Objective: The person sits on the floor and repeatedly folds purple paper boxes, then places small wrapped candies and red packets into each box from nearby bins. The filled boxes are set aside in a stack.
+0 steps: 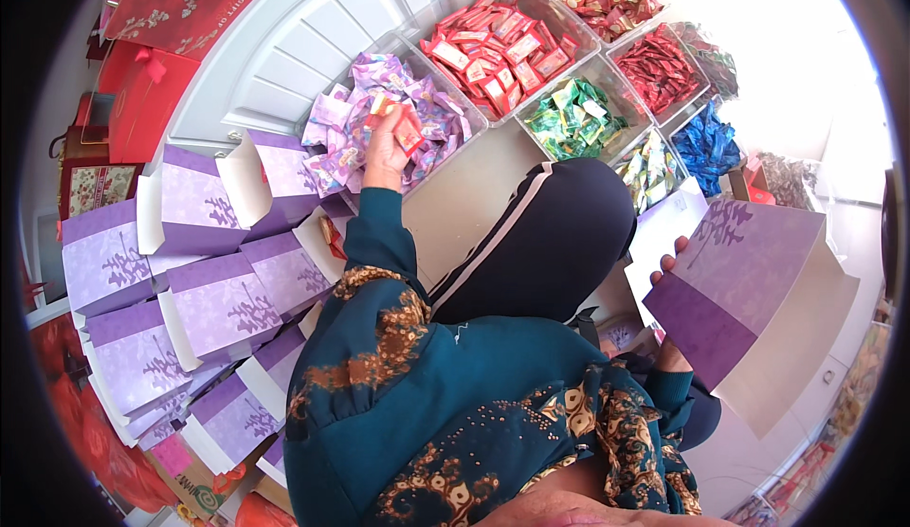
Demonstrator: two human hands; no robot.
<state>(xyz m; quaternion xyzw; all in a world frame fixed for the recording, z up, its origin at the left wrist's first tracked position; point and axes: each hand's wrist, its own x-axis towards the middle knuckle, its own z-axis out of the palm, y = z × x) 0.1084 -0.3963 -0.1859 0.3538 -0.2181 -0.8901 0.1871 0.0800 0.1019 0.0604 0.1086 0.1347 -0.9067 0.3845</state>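
My left hand holds red wrapped packets between its fingers, over a clear bin of lilac wrapped packets. Part of that grip is hidden by the hand itself. On the other side, my right hand grips a purple paper gift box with a dark printed character and pale inner flaps. The box is tilted and hides most of the palm; fingertips show at its near edge. What lies inside the box cannot be seen.
Clear bins hold red packets, green packets, dark red packets and blue packets. Several purple boxes stand in rows at left, one with red contents. Red gift boxes stand by a white panelled door.
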